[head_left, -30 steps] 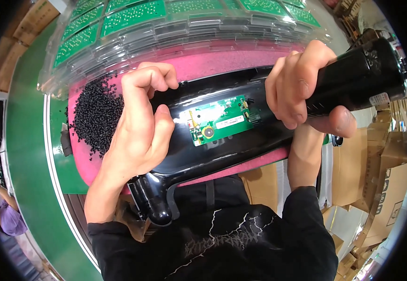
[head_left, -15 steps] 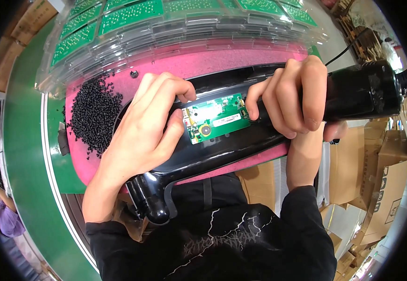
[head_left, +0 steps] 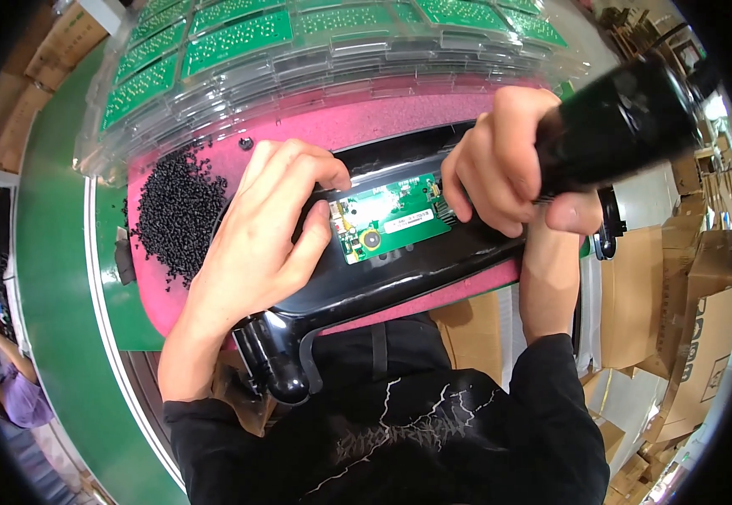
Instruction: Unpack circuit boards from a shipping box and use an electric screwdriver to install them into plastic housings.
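From where I stood, the shiny green rectangular circuit board (head_left: 408, 206) lay in the glossy black plastic housing (head_left: 450, 252) on the pink mat (head_left: 366, 126). The right hand (head_left: 500, 160) had its fingers wrapped round a black cylindrical tool (head_left: 622, 126), tilted up and rightward. The left hand's (head_left: 256, 227) fingers were half curled at the board's left edge, thumb slightly apart; I couldn't tell whether they gripped anything.

Between left hand (head_left: 265, 223) and right hand (head_left: 505, 160), the green circuit board (head_left: 399, 210) lies reachable from above! Past the black housing (head_left: 366, 295), a pink mat (head_left: 332, 122) strip offers passage, but stacked clear trays (head_left: 340, 71) wall its far side, black pellets (head_left: 179, 215) crowd left, a gripped black cylinder (head_left: 622, 122) blocks right!
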### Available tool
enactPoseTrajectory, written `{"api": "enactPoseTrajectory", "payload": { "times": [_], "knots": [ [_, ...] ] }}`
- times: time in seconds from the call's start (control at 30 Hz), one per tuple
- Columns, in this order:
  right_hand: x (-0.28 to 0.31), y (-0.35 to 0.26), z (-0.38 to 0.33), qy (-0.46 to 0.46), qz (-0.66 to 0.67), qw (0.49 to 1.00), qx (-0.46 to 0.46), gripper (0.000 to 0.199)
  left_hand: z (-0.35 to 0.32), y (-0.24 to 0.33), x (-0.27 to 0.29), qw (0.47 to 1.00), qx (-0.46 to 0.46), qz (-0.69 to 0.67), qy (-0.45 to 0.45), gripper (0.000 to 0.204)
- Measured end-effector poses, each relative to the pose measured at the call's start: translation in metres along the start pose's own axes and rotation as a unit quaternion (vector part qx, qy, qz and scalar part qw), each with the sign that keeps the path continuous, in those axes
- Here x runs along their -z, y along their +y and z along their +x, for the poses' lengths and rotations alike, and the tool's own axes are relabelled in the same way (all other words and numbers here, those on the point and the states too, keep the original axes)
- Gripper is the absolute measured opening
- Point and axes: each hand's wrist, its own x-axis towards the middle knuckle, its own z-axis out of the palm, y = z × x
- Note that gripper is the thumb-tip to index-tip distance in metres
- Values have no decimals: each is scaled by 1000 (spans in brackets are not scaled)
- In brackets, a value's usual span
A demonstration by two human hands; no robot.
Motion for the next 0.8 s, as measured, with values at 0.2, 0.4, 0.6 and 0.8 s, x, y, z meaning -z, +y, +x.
{"api": "enactPoseTrajectory", "payload": {
  "times": [0.2,0.4,0.6,0.8],
  "knots": [
    [-5,-16,5,260,5,964,-59,45,1,-12,10,987,12,100,127,25],
    [3,-34,-5,562,64,825,5,20,-9,-12,10,980,76,182,-12,27],
    [-91,-4,19,506,-312,801,68,42,-15,-18,10,983,62,167,-53,15],
    [-158,-4,40,-122,-664,729,111,31,-19,0,24,991,97,64,-67,16]
  ]
}}
